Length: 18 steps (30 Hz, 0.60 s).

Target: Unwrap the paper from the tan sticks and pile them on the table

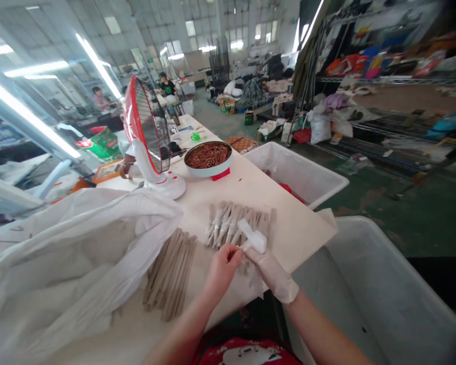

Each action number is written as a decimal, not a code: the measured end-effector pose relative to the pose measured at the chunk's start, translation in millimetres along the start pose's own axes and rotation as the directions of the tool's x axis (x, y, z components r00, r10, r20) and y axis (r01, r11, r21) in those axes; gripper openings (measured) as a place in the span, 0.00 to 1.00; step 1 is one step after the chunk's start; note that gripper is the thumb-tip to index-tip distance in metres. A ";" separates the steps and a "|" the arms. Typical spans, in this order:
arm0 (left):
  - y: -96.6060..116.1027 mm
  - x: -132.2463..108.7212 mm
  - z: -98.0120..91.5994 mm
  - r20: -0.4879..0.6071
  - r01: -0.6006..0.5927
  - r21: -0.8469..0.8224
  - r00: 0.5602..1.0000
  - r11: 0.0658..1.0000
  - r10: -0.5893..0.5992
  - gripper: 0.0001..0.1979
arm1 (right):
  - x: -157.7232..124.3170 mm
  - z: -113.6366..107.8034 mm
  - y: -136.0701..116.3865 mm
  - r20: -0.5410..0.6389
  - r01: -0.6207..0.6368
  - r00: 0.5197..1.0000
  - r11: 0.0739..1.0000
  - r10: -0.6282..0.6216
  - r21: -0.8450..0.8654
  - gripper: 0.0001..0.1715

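My left hand [224,264] is bare and closed, its thumb and fingers pinched at the near edge of the table. What lies in that pinch is too small to make out. Touching it, my right hand [272,276] wears a thin whitish glove and is closed on a white, thin folded strip [253,236] that sticks up past the fingers. A filmy, see-through piece hangs below the right fingers. Just beyond both hands lies a row of grey-brown strips [222,223], several with whitish wrapping. To the left is a pile of long grey-brown strips [170,276].
A large white sack [110,223] covers the table's left side. Farther back stand a red-and-white fan [148,142] and a round tin [209,157] of brown pieces. Two plastic tubs [304,170] flank the table's right edge. Wire shelves [395,126] and seated people are beyond.
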State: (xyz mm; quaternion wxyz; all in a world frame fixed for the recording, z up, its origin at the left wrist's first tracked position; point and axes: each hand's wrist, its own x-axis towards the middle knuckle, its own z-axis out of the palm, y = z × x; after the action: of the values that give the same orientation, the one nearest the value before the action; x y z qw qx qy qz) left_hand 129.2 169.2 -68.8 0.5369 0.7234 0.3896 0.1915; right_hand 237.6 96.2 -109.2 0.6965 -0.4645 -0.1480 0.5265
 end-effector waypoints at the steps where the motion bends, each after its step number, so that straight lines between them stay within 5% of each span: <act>1: -2.4 -5.6 -1.1 -0.029 -0.005 0.003 1.000 1.000 0.005 0.09 | 0.4 2.2 2.1 -0.012 -0.018 1.000 0.999 0.017 -0.034 0.19; 8: -33.2 -31.4 -14.4 -0.082 0.068 -0.084 0.994 0.994 -0.075 0.11 | 11.7 4.2 24.0 -0.181 -0.029 0.983 0.979 -0.008 -0.202 0.24; 18: -24.1 -19.8 -11.0 0.003 0.211 -0.337 0.975 0.918 -0.223 0.16 | 1.8 -5.9 29.7 -0.082 0.020 0.995 0.899 -0.062 -0.437 0.31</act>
State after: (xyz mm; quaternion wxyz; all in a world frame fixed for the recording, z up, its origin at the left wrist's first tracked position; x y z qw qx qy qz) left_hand 100.6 163.8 -84.5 0.6631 0.5703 0.4385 0.2069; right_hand 224.7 95.3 -136.7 0.5923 -0.6294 -0.2389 0.4427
